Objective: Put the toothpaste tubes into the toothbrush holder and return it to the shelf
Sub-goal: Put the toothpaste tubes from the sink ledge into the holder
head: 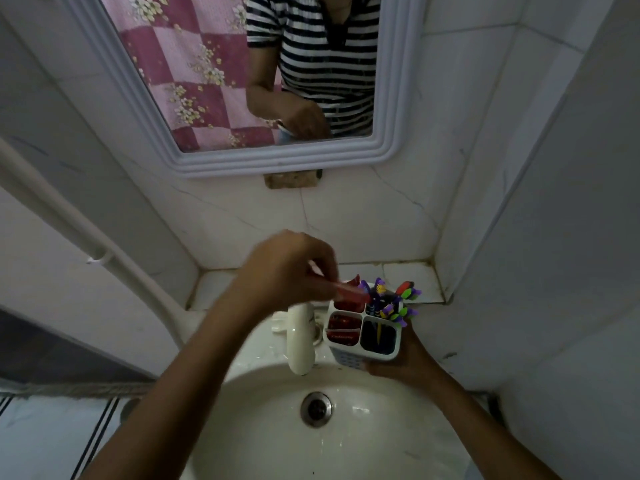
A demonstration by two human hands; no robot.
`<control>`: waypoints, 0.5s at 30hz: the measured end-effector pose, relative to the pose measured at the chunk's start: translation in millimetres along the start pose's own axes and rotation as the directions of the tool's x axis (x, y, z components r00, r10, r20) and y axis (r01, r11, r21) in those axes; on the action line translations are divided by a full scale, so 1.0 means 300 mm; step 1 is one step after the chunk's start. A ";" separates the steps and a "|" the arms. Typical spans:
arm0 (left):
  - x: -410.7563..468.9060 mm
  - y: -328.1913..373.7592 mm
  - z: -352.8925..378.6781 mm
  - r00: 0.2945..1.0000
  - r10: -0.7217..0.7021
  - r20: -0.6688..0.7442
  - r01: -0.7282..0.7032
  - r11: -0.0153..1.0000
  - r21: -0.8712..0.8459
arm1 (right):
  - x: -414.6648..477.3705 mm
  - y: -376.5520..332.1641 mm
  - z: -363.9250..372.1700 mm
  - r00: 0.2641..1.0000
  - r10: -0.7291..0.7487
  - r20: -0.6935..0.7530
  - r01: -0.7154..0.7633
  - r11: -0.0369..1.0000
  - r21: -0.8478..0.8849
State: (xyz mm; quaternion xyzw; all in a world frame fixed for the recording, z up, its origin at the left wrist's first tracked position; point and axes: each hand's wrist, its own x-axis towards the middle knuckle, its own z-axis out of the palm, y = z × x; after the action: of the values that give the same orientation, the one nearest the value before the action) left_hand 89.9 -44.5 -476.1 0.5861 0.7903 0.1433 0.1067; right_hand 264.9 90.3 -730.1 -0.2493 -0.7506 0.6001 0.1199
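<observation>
Room: small bathroom corner with white tiled walls [519, 202], seen from above, in dim light.
Sink: white basin [277, 427] nearest to the camera, with a round metal drain [316, 409] in its middle.
Tap: cream spout [300, 341] on the back rim of the basin, pointing toward the drain.
Right hand: the right hand [407, 362] is closed around the lower right side of the toothbrush holder and carries it above the right rim of the basin, just beside the tap.
Toothbrush holder: white holder [362, 336] with four compartments, tilted a little toward the camera.
Holder contents: a red toothpaste tube [341, 329] lies in the near left compartment; red packaging also shows in the far left one; toothbrushes [398, 303] with purple, green and red heads stand in the two right compartments.
Left hand: the left hand [291, 271] is above the holder's far left corner, fingers bent, pinching a red tube [349, 291] whose free end is at the far left compartment; this part is blurred.
Shelf: tiled ledge [412, 275] behind the basin, in the corner of the walls, just behind the holder.
Mirror: white framed mirror [277, 161] on the back wall, reflecting a striped shirt and a pink checked curtain.
</observation>
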 end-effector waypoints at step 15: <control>0.242 -0.192 0.203 0.995 -0.092 0.039 0.098 0.980 -0.173 | -0.006 -0.029 -0.003 1.000 -0.010 -0.001 0.010 0.998 -0.056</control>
State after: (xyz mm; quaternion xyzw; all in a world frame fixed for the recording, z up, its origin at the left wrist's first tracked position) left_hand 37.6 15.5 -553.3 0.5383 0.8001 0.1976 0.1763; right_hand 264.8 88.8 -721.2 -0.2492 -0.7682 0.5781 0.1162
